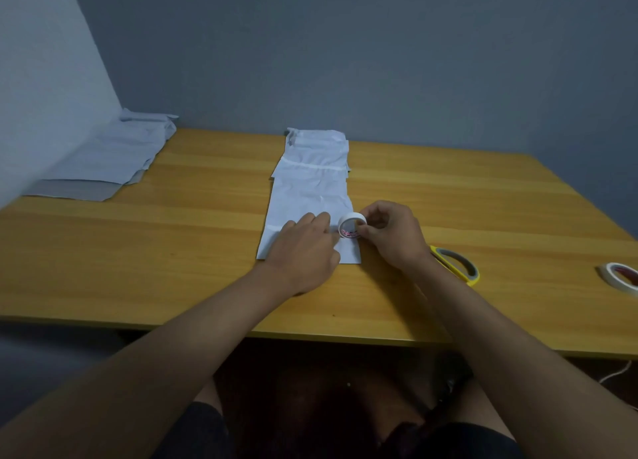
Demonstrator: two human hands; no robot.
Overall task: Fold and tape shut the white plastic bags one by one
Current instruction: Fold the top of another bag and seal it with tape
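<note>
Folded white plastic bag point(310, 196) lies mid wooden surface point(172, 251) — left hand point(303, 248) presses it flat, fingers straight; right hand point(393, 234) pinches small white tape roll point(351, 226) upright on bag's near end.

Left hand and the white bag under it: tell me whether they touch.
Touching. The head view shows the left hand lying flat on the near end of the white bag, with no gap showing.

Wooden table point(138, 251); grey wall point(345, 51)
</note>
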